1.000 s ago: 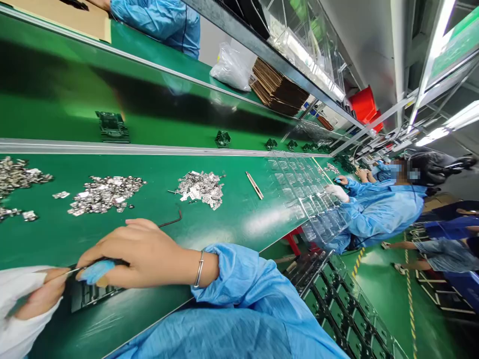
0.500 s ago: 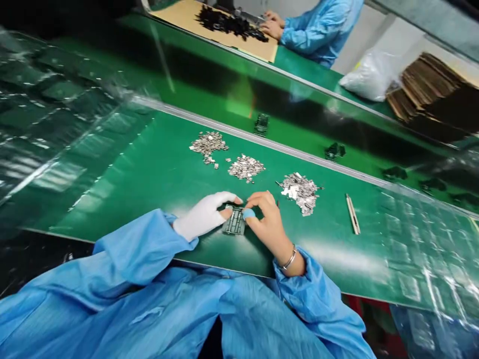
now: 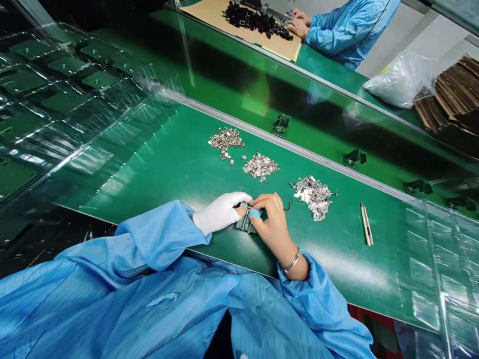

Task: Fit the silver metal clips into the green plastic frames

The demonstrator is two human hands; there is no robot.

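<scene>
A small green circuit board (image 3: 245, 224) lies low on the green table in front of me, its upper part covered by my fingers. My left hand (image 3: 220, 213), in a white glove with bare fingertips, grips the board's left and upper side between thumb and fingers. Over the upper right of the board, my right hand (image 3: 273, 219) is closed in a pinch, a blue cover on its thumb. Whatever its fingertips hold is hidden. Beyond my hands lie a left pile (image 3: 226, 138), a middle pile (image 3: 261, 165) and a right pile (image 3: 312, 195) of small silvery metal parts.
Right of the piles rests a slim pale tool (image 3: 366, 224) resembling tweezers. Clear plastic trays (image 3: 430, 264) stand at right, and more trays with green boards (image 3: 67, 65) at left. Behind a metal rail (image 3: 239, 127) sit several boards; a co-worker's hands (image 3: 299, 24) handle black parts farther back.
My view has shifted, so the table scene appears farther right. My hands stay at the board, and the right fingers have moved closer to the left ones, covering more of it.
</scene>
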